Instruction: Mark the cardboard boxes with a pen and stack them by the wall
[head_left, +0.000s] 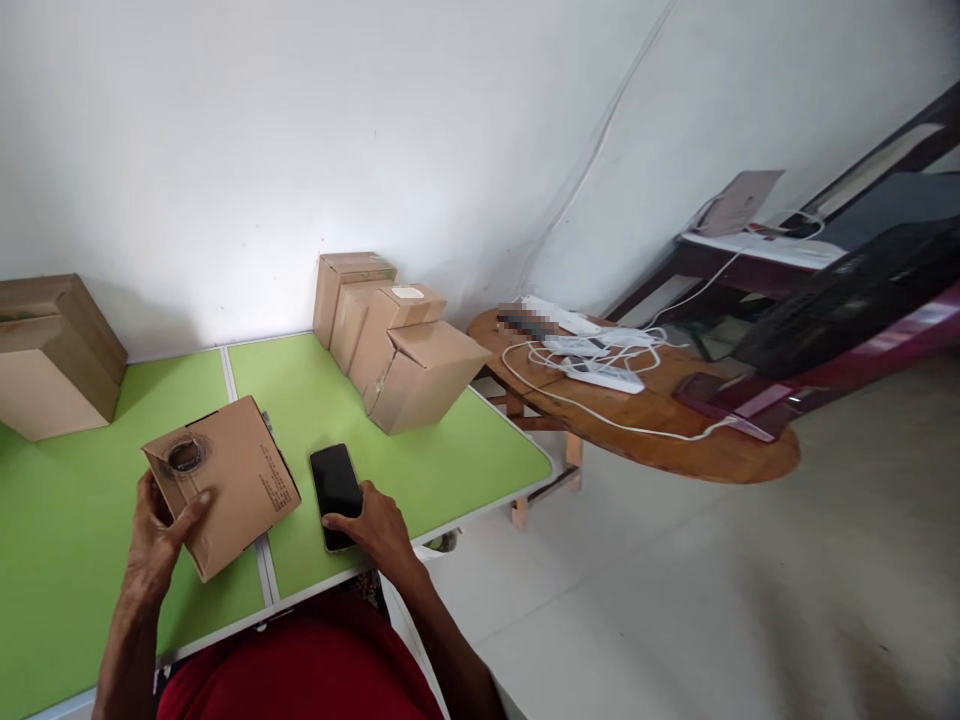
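My left hand [165, 530] grips the near left side of a brown cardboard box [240, 480], thumb on top and the other fingers mostly hidden behind it. The box has a dark round mark and printed text, and it sits tilted over the seam of the green folding table [435, 490]. Right of the box, a black-screened smartphone [336, 485] lies at the table's front part. My right hand [375, 525] is closed around its lower right edge, with the thumb over the screen.
Several cardboard boxes [420, 370] stand in a row near the wall, and more boxes [60, 360] are at the left. A round wooden table [645, 430] to the right carries tangled white cables [600, 345] and power strips. Farther right is a dark red piece of furniture [885, 340].
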